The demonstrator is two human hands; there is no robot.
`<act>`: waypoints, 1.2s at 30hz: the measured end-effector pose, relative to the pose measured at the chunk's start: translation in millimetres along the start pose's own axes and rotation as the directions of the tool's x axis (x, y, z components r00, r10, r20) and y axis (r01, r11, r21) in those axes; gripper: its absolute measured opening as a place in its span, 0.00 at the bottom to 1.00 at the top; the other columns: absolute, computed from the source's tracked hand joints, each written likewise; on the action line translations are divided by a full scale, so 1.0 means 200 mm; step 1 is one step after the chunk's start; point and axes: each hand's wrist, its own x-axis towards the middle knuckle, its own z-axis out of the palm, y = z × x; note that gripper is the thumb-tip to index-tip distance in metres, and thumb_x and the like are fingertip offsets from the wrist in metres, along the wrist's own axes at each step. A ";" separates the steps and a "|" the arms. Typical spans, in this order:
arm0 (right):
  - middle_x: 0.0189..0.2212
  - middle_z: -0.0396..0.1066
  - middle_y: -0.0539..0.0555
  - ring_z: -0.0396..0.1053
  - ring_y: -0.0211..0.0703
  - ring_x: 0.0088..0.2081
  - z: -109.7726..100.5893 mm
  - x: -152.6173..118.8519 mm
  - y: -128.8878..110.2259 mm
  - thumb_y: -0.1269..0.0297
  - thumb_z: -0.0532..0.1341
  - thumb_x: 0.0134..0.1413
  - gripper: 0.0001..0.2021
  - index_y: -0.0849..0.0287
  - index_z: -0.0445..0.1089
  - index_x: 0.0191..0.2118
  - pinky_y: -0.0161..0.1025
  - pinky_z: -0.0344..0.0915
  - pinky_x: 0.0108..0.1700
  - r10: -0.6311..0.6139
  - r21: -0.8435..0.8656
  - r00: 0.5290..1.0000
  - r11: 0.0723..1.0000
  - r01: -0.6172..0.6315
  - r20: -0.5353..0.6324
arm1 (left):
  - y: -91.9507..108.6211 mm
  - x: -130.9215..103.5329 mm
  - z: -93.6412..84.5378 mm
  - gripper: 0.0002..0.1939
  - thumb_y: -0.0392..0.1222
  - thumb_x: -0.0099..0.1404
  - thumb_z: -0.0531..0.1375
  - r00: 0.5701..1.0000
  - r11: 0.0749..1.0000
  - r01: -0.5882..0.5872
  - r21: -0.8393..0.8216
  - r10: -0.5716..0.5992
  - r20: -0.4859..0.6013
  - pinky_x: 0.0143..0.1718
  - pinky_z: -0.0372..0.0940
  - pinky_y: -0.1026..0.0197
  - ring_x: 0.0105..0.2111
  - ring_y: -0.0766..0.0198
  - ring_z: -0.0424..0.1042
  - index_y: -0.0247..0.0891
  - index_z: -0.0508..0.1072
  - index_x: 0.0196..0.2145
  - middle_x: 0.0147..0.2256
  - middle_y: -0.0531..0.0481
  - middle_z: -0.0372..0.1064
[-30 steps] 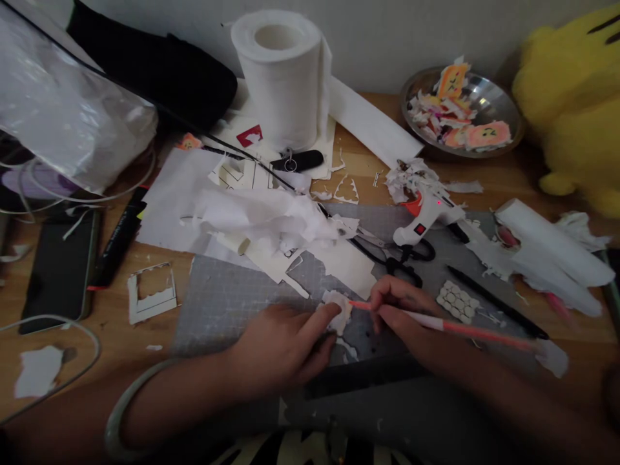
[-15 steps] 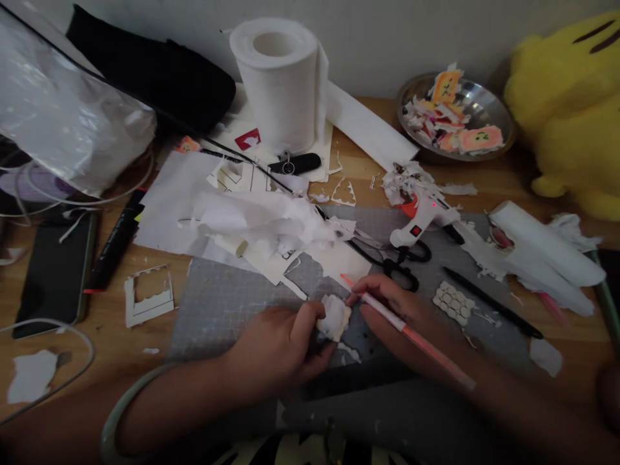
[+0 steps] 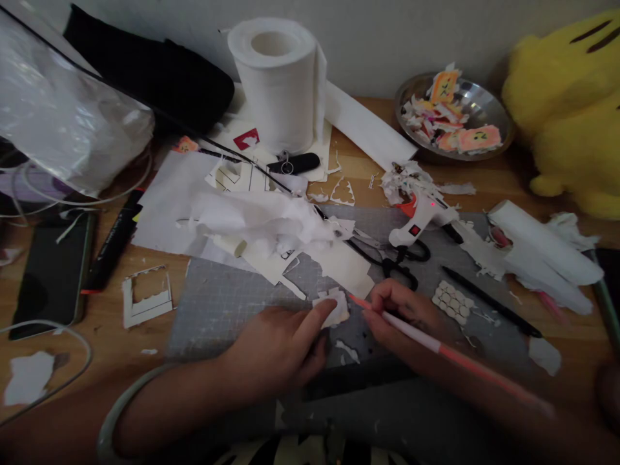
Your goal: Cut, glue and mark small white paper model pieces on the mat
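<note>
A small white paper piece (image 3: 340, 309) with uneven edges lies on the grey cutting mat (image 3: 217, 303). My left hand (image 3: 278, 345) presses on it with a stretched index finger, the other fingers curled below. Pinched between the thumb and fingers of my right hand (image 3: 407, 316) is an orange-and-white pen (image 3: 426, 338). Its orange tip points left, just right of the paper piece, seemingly apart from it. Right of that hand rests a cream piece with a rounded cell pattern (image 3: 453, 302), beside a black pen (image 3: 491, 302).
Crumpled white paper (image 3: 261, 216), black-handled scissors (image 3: 400, 271) and a white glue gun (image 3: 420, 219) lie beyond my hands. Farther back stand a paper roll (image 3: 276, 90) and a metal bowl (image 3: 484, 97) of scraps. A phone (image 3: 51, 271) and marker (image 3: 111, 242) are left.
The paper piece has gone from my left hand's pinch to flat on the mat, with the index finger now extended over it. My right hand and the pen have shifted slightly right.
</note>
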 end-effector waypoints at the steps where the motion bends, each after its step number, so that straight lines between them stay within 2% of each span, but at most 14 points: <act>1: 0.15 0.52 0.42 0.51 0.30 0.17 0.00 0.00 0.01 0.63 0.56 0.48 0.08 0.56 0.55 0.24 0.28 0.47 0.17 0.004 -0.005 1.000 1.000 -0.004 -0.021 | 0.00 0.00 0.00 0.19 0.39 0.60 0.49 1.000 1.000 -0.014 0.010 0.014 0.018 0.19 0.60 0.64 0.18 0.64 0.68 0.34 0.55 0.49 0.22 0.53 0.69; 5: 0.14 0.50 0.42 0.48 0.30 0.17 0.01 0.00 0.02 0.61 0.55 0.50 0.11 0.57 0.53 0.23 0.29 0.46 0.18 -0.020 -0.068 0.998 0.998 0.016 -0.053 | 0.00 0.00 0.00 0.19 0.41 0.60 0.50 0.998 0.999 -0.037 0.014 0.036 0.048 0.19 0.61 0.63 0.20 0.63 0.69 0.36 0.57 0.49 0.26 0.52 0.72; 11: 0.17 0.55 0.43 0.53 0.31 0.20 0.00 0.02 0.02 0.65 0.56 0.48 0.07 0.57 0.56 0.24 0.28 0.50 0.21 -0.010 -0.158 0.999 0.987 0.017 0.048 | -0.01 0.00 0.00 0.18 0.41 0.61 0.51 0.999 0.999 -0.045 -0.002 0.045 0.014 0.19 0.62 0.62 0.20 0.62 0.70 0.35 0.57 0.49 0.25 0.53 0.72; 14: 0.17 0.53 0.43 0.53 0.31 0.19 0.00 0.02 0.03 0.62 0.55 0.49 0.09 0.56 0.55 0.24 0.28 0.49 0.19 0.018 -0.068 0.996 0.998 -0.012 0.089 | -0.01 0.00 -0.01 0.18 0.40 0.61 0.51 0.999 0.999 -0.038 -0.018 0.039 0.026 0.18 0.61 0.62 0.19 0.62 0.69 0.35 0.58 0.49 0.24 0.54 0.71; 16: 0.17 0.54 0.43 0.53 0.31 0.19 0.00 0.02 0.04 0.60 0.54 0.51 0.09 0.56 0.55 0.25 0.28 0.49 0.19 0.034 -0.006 0.997 0.999 -0.033 0.069 | -0.01 0.00 -0.01 0.18 0.40 0.61 0.50 0.999 0.999 -0.039 -0.018 0.039 0.027 0.18 0.61 0.62 0.19 0.63 0.69 0.35 0.58 0.49 0.24 0.54 0.71; 18: 0.18 0.54 0.43 0.53 0.31 0.20 0.00 0.01 0.04 0.61 0.54 0.50 0.08 0.56 0.55 0.26 0.28 0.50 0.20 0.022 -0.019 0.999 1.000 -0.021 0.042 | -0.01 0.01 -0.01 0.18 0.40 0.61 0.50 0.999 0.999 -0.041 -0.014 0.041 0.019 0.19 0.61 0.62 0.19 0.63 0.69 0.35 0.58 0.49 0.24 0.54 0.71; 22: 0.18 0.55 0.43 0.53 0.31 0.20 0.00 0.02 0.03 0.61 0.55 0.50 0.09 0.57 0.56 0.25 0.28 0.50 0.21 0.009 -0.011 0.991 1.000 -0.007 0.135 | -0.01 0.01 0.00 0.17 0.41 0.61 0.50 0.999 0.999 -0.034 -0.016 0.035 0.018 0.18 0.61 0.63 0.19 0.63 0.70 0.36 0.58 0.48 0.24 0.54 0.72; 24: 0.18 0.56 0.44 0.54 0.31 0.20 0.00 0.02 0.02 0.61 0.55 0.51 0.08 0.57 0.56 0.25 0.28 0.51 0.21 0.018 0.006 0.995 1.000 -0.019 0.101 | -0.01 0.01 0.00 0.18 0.40 0.61 0.50 0.999 0.999 -0.031 -0.016 0.031 0.025 0.18 0.61 0.62 0.19 0.62 0.70 0.36 0.58 0.48 0.24 0.54 0.71; 26: 0.18 0.55 0.44 0.54 0.31 0.20 0.00 0.02 0.01 0.63 0.55 0.50 0.08 0.57 0.55 0.25 0.28 0.50 0.21 0.008 -0.063 0.999 0.998 -0.005 0.052 | -0.01 0.01 0.00 0.18 0.40 0.61 0.50 0.999 0.999 -0.030 -0.018 0.031 0.027 0.19 0.62 0.62 0.20 0.62 0.70 0.36 0.57 0.49 0.25 0.54 0.72; 29: 0.17 0.55 0.43 0.53 0.31 0.20 0.00 0.02 0.01 0.64 0.56 0.49 0.08 0.57 0.55 0.24 0.28 0.50 0.21 -0.021 -0.089 0.993 0.996 0.032 0.118 | -0.01 0.01 0.00 0.17 0.40 0.61 0.50 0.999 0.999 -0.033 -0.026 0.033 0.024 0.19 0.62 0.62 0.20 0.62 0.70 0.36 0.57 0.49 0.25 0.54 0.72; 31: 0.18 0.56 0.43 0.54 0.31 0.20 0.01 0.02 0.01 0.62 0.55 0.51 0.09 0.57 0.55 0.25 0.28 0.50 0.20 -0.009 -0.026 0.994 1.000 0.012 0.113 | -0.01 0.00 0.00 0.17 0.40 0.61 0.50 0.999 0.999 -0.033 -0.029 0.034 0.031 0.19 0.62 0.62 0.20 0.62 0.70 0.36 0.57 0.49 0.25 0.54 0.72; 34: 0.17 0.54 0.43 0.53 0.31 0.20 0.00 0.02 0.02 0.64 0.55 0.50 0.08 0.57 0.54 0.24 0.27 0.50 0.20 0.025 -0.058 0.998 0.998 -0.022 0.061 | -0.01 0.00 0.00 0.17 0.40 0.61 0.50 0.999 0.999 -0.037 -0.024 0.037 0.022 0.18 0.61 0.62 0.19 0.62 0.70 0.36 0.57 0.49 0.24 0.54 0.72; 36: 0.16 0.53 0.43 0.53 0.31 0.20 0.00 0.02 0.02 0.64 0.56 0.49 0.09 0.57 0.53 0.24 0.27 0.50 0.19 0.047 -0.036 0.994 0.998 -0.044 0.102 | -0.01 0.00 0.00 0.17 0.40 0.61 0.50 0.999 0.999 -0.032 -0.025 0.033 0.025 0.18 0.61 0.62 0.19 0.62 0.70 0.36 0.58 0.48 0.24 0.54 0.72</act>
